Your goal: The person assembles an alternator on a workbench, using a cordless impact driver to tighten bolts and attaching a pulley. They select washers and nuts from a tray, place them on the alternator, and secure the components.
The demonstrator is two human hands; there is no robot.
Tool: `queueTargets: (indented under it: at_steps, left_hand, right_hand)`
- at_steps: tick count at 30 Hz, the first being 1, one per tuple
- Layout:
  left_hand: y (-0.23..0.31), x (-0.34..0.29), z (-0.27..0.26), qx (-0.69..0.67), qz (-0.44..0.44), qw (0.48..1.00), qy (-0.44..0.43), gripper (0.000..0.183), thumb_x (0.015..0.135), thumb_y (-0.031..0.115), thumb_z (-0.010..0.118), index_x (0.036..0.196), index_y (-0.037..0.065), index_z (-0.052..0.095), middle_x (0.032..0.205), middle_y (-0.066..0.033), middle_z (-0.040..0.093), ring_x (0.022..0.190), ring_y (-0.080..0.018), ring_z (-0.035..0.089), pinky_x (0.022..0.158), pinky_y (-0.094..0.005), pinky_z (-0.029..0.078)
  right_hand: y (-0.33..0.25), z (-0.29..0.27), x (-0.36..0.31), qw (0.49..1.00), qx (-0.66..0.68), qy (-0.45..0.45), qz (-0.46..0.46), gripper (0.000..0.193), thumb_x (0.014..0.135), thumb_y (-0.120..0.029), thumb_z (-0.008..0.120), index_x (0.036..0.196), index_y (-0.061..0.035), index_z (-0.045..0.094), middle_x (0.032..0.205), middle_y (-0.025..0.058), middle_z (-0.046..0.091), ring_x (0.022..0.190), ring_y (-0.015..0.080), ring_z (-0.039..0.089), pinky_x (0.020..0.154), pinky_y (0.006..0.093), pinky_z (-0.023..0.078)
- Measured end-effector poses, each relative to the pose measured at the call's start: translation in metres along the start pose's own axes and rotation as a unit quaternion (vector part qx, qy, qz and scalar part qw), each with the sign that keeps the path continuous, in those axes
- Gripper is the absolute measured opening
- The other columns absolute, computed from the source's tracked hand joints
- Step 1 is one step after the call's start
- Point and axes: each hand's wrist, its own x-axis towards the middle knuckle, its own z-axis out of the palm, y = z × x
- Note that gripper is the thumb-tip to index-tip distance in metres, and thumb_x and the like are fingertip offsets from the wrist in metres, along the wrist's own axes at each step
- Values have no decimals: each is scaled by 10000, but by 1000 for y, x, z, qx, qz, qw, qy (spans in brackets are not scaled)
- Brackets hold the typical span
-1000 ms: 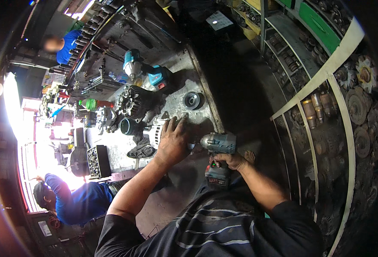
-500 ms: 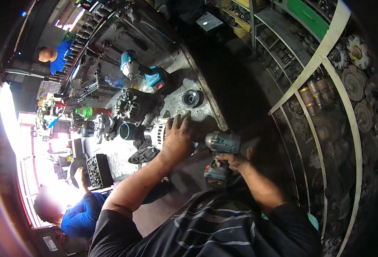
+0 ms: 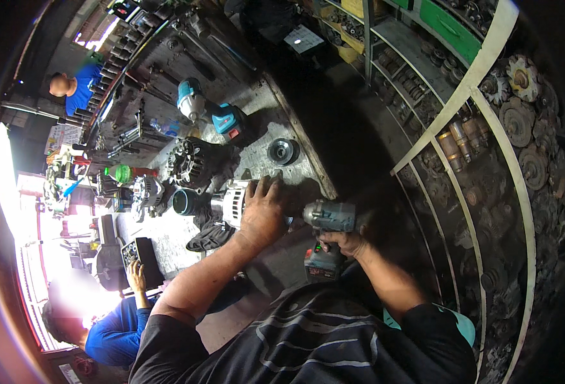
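My left hand (image 3: 262, 211) lies over a silver alternator (image 3: 234, 205) on the bench, its fingers curled over the slotted housing. In my right hand (image 3: 345, 243) is a cordless impact wrench (image 3: 331, 216), gripped by the handle, with its battery pack at the bottom. The wrench's nose points left toward the alternator's end, close to my left hand. Shadow hides whether the nose touches it. Beyond my left hand, a dark grooved pulley (image 3: 283, 152) rests flat on the bench.
A second teal cordless wrench (image 3: 191, 101), another alternator (image 3: 189, 160), a round metal ring (image 3: 183, 201) and a dark cloth (image 3: 209, 237) lie on the bench. At left, a co-worker's hand (image 3: 136, 276) is over a black tray (image 3: 151, 256). Shelves of parts (image 3: 468, 144) stand right.
The co-worker's hand has moved onto the black tray. The whole view has shifted slightly; my hands keep their holds on the alternator and the impact wrench.
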Motion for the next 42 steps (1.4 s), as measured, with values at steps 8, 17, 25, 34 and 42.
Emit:
queueTargets:
  at_steps: [8,17,25,34,42]
  left_hand:
    - [-4,5,5,-9,-4,1000,11,620,802,373,845,1343,96,721,1514,-203,564,1444,-441,465,1233,-605,345]
    - [-4,-3,5,-19,-3,1000,20,580,791,316,847,1328,127,744,1518,-184,565,1452,-432,467,1236,-610,344]
    - [-4,-4,4,-37,-10,999,-5,625,804,335,845,1378,126,713,1526,-186,548,1498,-441,431,1257,-669,302]
    - [-5,-9,6,-23,-6,1000,-5,646,783,320,853,1379,116,709,1511,-183,556,1485,-445,433,1256,-643,313]
    - [-5,-9,7,-20,4,1000,12,643,791,317,845,1380,100,705,1493,-179,564,1483,-452,440,1254,-649,316]
  right_hand:
    - [4,-7,5,1000,15,-19,-5,327,905,-43,799,1210,-15,683,929,80,698,702,167,657,635,321,558]
    - [2,-4,2,1000,-16,-4,-25,445,884,-34,810,1301,-44,655,1052,74,707,827,167,661,731,330,569]
    - [-3,-4,0,999,-31,-6,16,577,860,-63,833,1404,-90,644,1160,45,706,901,147,674,720,337,601]
    - [1,-5,0,999,-31,-9,-30,549,878,-77,819,1398,-102,647,1199,32,708,1044,160,664,922,358,579]
    - [9,-13,0,999,-33,-37,0,443,900,-72,801,1324,-80,672,1102,32,710,955,154,676,833,341,594]
